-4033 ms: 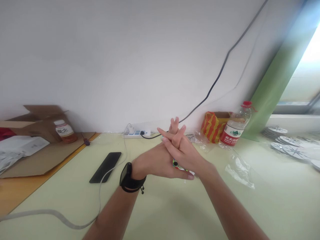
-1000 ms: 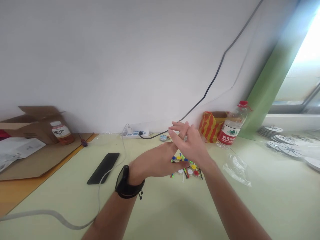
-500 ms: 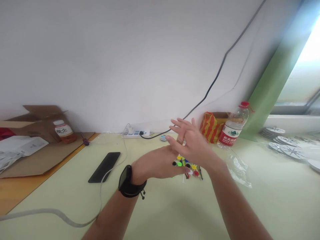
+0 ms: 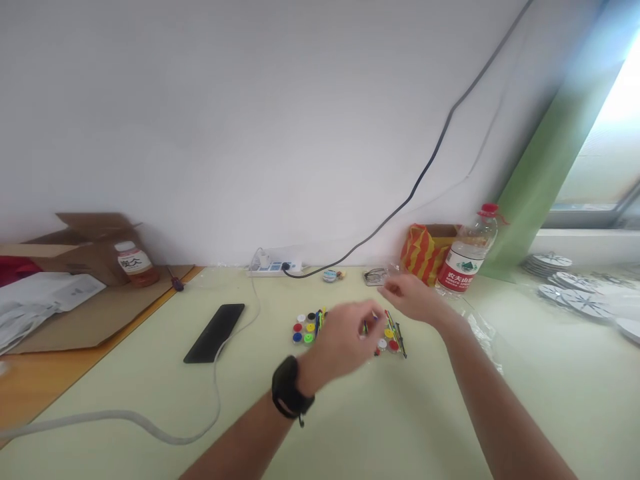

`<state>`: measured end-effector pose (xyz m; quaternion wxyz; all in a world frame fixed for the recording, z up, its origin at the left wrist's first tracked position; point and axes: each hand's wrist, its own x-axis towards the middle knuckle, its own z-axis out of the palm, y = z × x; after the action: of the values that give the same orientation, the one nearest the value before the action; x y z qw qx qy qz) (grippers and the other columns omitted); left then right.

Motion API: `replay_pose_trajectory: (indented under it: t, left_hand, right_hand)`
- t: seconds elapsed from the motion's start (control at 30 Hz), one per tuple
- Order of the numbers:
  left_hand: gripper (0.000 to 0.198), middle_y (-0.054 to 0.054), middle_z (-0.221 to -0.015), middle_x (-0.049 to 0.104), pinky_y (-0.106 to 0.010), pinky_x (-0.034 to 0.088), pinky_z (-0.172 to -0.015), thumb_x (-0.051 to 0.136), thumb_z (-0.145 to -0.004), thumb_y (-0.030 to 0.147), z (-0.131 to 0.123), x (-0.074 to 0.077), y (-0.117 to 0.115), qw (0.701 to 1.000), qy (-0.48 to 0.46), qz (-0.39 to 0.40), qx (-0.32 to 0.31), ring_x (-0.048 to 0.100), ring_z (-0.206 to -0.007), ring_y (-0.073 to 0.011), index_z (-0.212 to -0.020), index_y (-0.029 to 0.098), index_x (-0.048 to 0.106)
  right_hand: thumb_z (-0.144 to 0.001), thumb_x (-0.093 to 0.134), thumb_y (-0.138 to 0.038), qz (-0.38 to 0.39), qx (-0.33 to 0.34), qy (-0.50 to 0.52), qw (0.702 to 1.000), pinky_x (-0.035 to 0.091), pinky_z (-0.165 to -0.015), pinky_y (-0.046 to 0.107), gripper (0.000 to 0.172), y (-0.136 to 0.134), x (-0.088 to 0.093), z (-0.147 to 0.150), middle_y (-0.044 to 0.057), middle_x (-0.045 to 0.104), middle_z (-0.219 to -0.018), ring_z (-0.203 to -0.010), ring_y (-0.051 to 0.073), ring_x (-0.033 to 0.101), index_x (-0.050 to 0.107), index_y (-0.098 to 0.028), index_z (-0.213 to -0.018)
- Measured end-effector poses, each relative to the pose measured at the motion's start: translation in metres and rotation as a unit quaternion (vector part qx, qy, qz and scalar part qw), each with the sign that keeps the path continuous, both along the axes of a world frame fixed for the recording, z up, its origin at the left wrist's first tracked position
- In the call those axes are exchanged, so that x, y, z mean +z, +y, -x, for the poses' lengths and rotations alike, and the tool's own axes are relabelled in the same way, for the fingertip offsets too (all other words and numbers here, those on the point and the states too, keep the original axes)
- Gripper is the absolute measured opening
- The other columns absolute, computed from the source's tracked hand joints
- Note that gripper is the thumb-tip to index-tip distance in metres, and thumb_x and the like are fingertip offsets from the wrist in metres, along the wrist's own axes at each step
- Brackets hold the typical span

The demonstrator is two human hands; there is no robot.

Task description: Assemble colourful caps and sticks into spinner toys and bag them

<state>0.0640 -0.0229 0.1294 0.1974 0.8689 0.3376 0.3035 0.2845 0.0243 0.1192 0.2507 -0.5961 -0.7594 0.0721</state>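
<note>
Left hand [image 4: 345,339] and right hand [image 4: 415,298] both curl near colored discs [image 4: 310,328].

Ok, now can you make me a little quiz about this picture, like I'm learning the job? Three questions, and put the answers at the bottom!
1. Pick one: what colour is the cap on the big bottle?
A) blue
B) red
C) green

2. True or false: small coloured discs show on both sides of the left hand.

3. Short answer: which hand is nearer the big bottle?

Key:
1. B, red.
2. True.
3. The right hand.
</note>
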Motion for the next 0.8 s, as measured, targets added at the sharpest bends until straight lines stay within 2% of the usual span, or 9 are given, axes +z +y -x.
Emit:
replay_pose_trajectory:
  t: [0.07, 0.17, 0.23, 0.3, 0.37, 0.43, 0.53, 0.67, 0.8]
  left_hand:
    - [0.01, 0.002, -0.077, 0.072, -0.027, 0.045, -0.067, 0.057, -0.092, 0.024, 0.002, -0.029, -0.019, 0.995, 0.06, 0.019, -0.077, 0.065, -0.068, -0.0151, -0.091, 0.022, 0.066]
    - [0.007, 0.002, -0.068, 0.069, -0.028, 0.041, -0.062, 0.06, -0.088, 0.023, 0.015, -0.067, -0.041, 0.981, 0.148, 0.018, -0.124, 0.063, -0.063, -0.0166, -0.089, 0.024, 0.067]
    - [0.007, 0.002, -0.068, 0.069, -0.028, 0.042, -0.063, 0.059, -0.089, 0.022, 0.025, -0.084, -0.046, 0.977, 0.165, 0.021, -0.137, 0.063, -0.063, -0.0166, -0.089, 0.024, 0.066]
    - [0.008, 0.001, -0.072, 0.071, -0.028, 0.043, -0.066, 0.059, -0.091, 0.023, 0.033, -0.094, -0.046, 0.978, 0.158, 0.021, -0.133, 0.065, -0.066, -0.0174, -0.092, 0.024, 0.066]
    - [0.009, 0.0, -0.075, 0.071, -0.028, 0.044, -0.069, 0.057, -0.093, 0.025, 0.038, -0.099, -0.044, 0.982, 0.139, 0.027, -0.122, 0.065, -0.069, -0.0175, -0.094, 0.023, 0.066]
    - [0.013, 0.0, -0.073, 0.07, -0.028, 0.044, -0.07, 0.055, -0.096, 0.027, 0.041, -0.1, -0.041, 0.987, 0.116, 0.043, -0.105, 0.063, -0.068, -0.0164, -0.095, 0.022, 0.067]
    - [0.02, 0.001, -0.072, 0.068, -0.027, 0.043, -0.069, 0.051, -0.1, 0.031, 0.043, -0.098, -0.039, 0.99, 0.098, 0.051, -0.085, 0.061, -0.066, -0.015, -0.095, 0.022, 0.067]
    - [0.029, -0.001, -0.071, 0.067, -0.027, 0.041, -0.066, 0.047, -0.102, 0.034, 0.046, -0.095, -0.04, 0.989, 0.099, 0.049, -0.095, 0.058, -0.065, -0.0149, -0.089, 0.02, 0.068]
    - [0.027, 0.0, -0.069, 0.066, -0.026, 0.04, -0.063, 0.049, -0.1, 0.032, 0.044, -0.095, -0.041, 0.988, 0.103, 0.06, -0.099, 0.056, -0.063, -0.0145, -0.086, 0.02, 0.068]
  right_hand:
    - [-0.094, 0.051, -0.043, 0.066, 0.02, -0.036, 0.997, 0.028, -0.055, 0.029, 0.041, -0.002, -0.024, -0.012, 0.001, 0.056, -0.062, -0.058, 0.015, 0.045, 0.046, -0.02, -0.059]
    - [-0.089, 0.059, -0.05, 0.14, 0.047, -0.047, 0.988, 0.029, -0.056, 0.028, 0.038, -0.018, -0.051, -0.028, 0.002, 0.06, -0.069, -0.061, 0.016, 0.048, 0.05, -0.021, -0.065]
    - [-0.081, 0.069, -0.048, 0.146, 0.033, -0.053, 0.987, 0.029, -0.057, 0.028, 0.032, -0.03, -0.061, -0.037, 0.002, 0.063, -0.075, -0.065, 0.017, 0.051, 0.052, -0.022, -0.07]
    - [-0.084, 0.065, -0.043, 0.127, 0.02, -0.061, 0.99, 0.029, -0.058, 0.029, 0.028, -0.039, -0.069, -0.043, 0.002, 0.063, -0.075, -0.066, 0.018, 0.052, 0.05, -0.023, -0.071]
    - [-0.093, 0.05, -0.04, 0.115, 0.012, -0.057, 0.992, 0.029, -0.059, 0.029, 0.027, -0.044, -0.075, -0.045, 0.002, 0.061, -0.073, -0.065, 0.019, 0.052, 0.048, -0.023, -0.072]
    - [-0.095, 0.041, -0.034, 0.112, -0.001, -0.034, 0.993, 0.032, -0.06, 0.029, 0.023, -0.043, -0.081, -0.043, 0.002, 0.062, -0.075, -0.066, 0.019, 0.054, 0.049, -0.024, -0.076]
    - [-0.089, 0.045, -0.027, 0.09, -0.036, 0.006, 0.995, 0.038, -0.064, 0.03, 0.011, -0.038, -0.089, -0.038, 0.003, 0.067, -0.083, -0.071, 0.019, 0.058, 0.055, -0.025, -0.085]
    - [-0.083, 0.052, -0.025, 0.082, -0.041, 0.029, 0.995, 0.041, -0.064, 0.029, 0.01, -0.033, -0.096, -0.033, 0.003, 0.069, -0.08, -0.072, 0.019, 0.06, 0.062, -0.024, -0.085]
    - [-0.08, 0.057, -0.025, 0.112, -0.035, 0.057, 0.991, 0.041, -0.062, 0.027, 0.01, -0.032, -0.101, -0.031, 0.001, 0.07, -0.076, -0.069, 0.018, 0.06, 0.065, -0.022, -0.085]
